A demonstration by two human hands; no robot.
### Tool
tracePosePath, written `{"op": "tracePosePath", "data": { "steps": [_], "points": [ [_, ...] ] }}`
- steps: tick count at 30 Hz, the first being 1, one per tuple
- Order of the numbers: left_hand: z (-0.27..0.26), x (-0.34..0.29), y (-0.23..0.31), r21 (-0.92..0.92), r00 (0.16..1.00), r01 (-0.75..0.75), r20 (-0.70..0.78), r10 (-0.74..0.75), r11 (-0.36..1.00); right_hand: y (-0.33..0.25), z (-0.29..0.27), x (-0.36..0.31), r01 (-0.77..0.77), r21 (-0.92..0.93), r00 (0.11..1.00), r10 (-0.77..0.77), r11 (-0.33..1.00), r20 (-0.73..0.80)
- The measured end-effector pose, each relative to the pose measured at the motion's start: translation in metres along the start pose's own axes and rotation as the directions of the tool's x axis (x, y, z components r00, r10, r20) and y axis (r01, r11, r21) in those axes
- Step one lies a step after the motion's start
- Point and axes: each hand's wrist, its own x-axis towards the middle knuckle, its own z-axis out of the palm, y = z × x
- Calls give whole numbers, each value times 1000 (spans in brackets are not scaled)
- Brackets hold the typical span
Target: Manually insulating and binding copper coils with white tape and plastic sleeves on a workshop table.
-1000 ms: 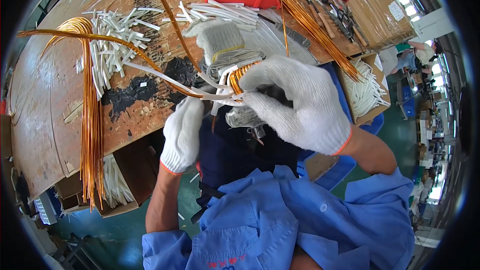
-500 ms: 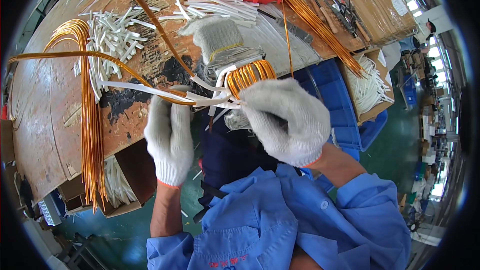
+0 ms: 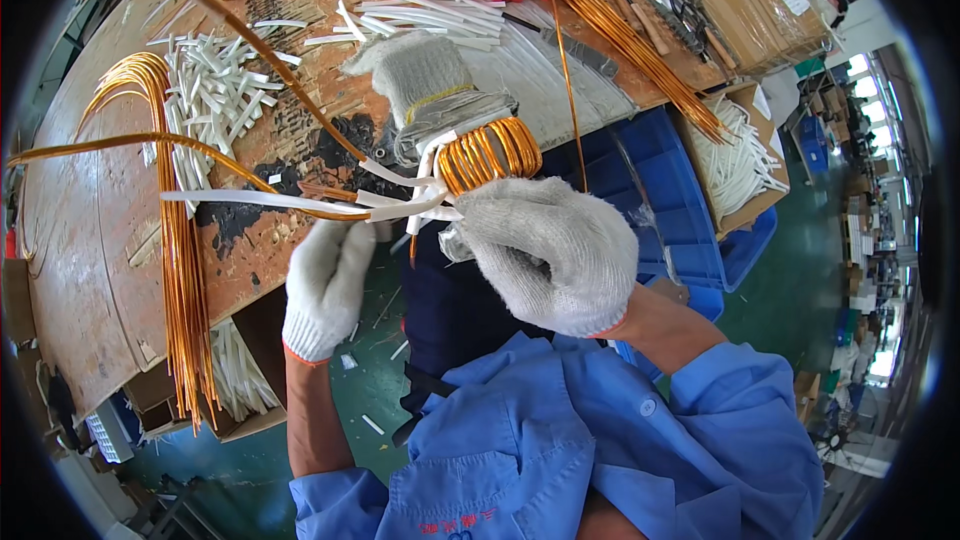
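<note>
Evidently a dense piece of work, the copper-wound ring (image 3: 487, 157): found just nearer than the grey cloth pad (image 3: 425, 80) and slightly to its right, too close to tell whether touching. Likely rather heavy for its bulk, judging by the thick turns packed side by side. Probably hard and unyielding across the wound body, smooth enough to slip a little under knitted gloves (image 3: 585, 285), hence worth a firm squeeze.

Gripped by the right hand (image 3: 550, 255), nearer than the pad and to its right, with a pinch at the ring's near-left edge, beside the white sleeves (image 3: 405, 208). Nearer than the pad and well to its left, note the left hand (image 3: 328, 285), curled just beneath the leads; cannot tell whether closed on one or merely touching.

Mind the long copper lead (image 3: 100, 144) and the brown lead (image 3: 302, 92), both reaching out left of the pad: presumably springy, stiff enough to hold a bend (and long enough to twist the ring round if knocked). Treat the white sleeves as light, flexible and apt to slide. Better to take hold across several turns, on the side facing away from the leads, than to lift by a lead. Go gently on the copper's coating: possibly easy to scratch.
</note>
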Motion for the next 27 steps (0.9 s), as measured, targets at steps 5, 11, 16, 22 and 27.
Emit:
{"op": "tracePosePath", "data": {
  "steps": [5,11,16,22,27],
  "points": [
    [4,10,-6,12,995,-38,-93,39,999,-3,9,-3,-11,-6,997,11,1000,-78],
    [10,16,2,317,971,-236,114,210,918,-6,5,-7,-67,1,993,66,998,-93],
    [-5,-3,14,129,986,1,-166,20,992,-11,7,-1,-153,43,988,154,987,-29],
    [37,-13,54,115,802,-548,-210,560,828,-18,12,4,-236,73,966,242,969,-91],
    [40,-20,52,161,854,-441,-229,468,883,-16,14,6,-222,169,950,252,960,-185]
  ]
}}
